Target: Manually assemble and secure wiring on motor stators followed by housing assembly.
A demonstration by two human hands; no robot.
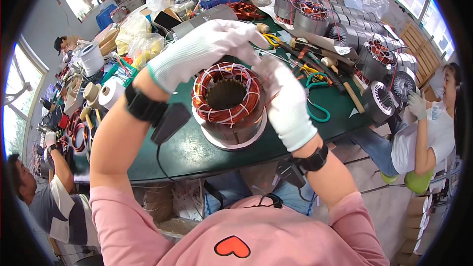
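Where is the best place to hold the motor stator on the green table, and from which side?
Probably the grey steel core of the stator, with one hand on each side. It stands upright on the table, and the copper winding on top looks delicate.

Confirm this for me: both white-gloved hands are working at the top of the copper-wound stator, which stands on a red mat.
Not quite. The head view shows the mat is dark green, not red. The rest holds: the left hand and the right hand, both in white gloves, are at the top of the copper-wound stator, which stands on that mat.
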